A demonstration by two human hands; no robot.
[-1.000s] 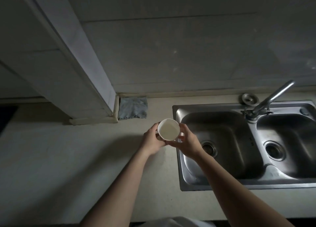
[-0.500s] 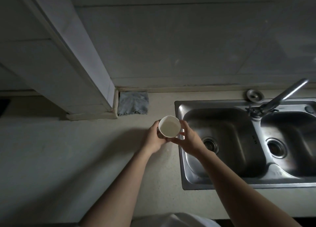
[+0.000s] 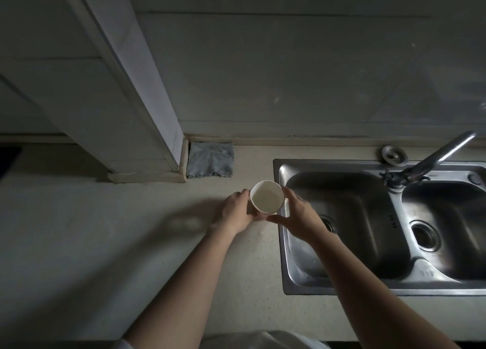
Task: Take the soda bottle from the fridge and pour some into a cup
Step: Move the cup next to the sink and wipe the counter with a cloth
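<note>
Over speckled countertop point(image 3: 79, 243), left hand point(image 3: 235, 212) and right hand point(image 3: 299, 217) grip a round white cup point(image 3: 266, 197).

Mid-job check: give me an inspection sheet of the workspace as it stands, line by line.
Surface: pale counter, dimly lit.
Job's things: white cup, upright, looks empty, at the left rim of the double steel sink; soda bottle not in view.
Clutter: grey cloth at the back of the counter; round metal stopper behind the sink.
Hands: left hand and right hand both hold the cup by its sides.
Cables: nothing seen.
Surroundings: faucet over the sink; tiled wall behind.
</note>
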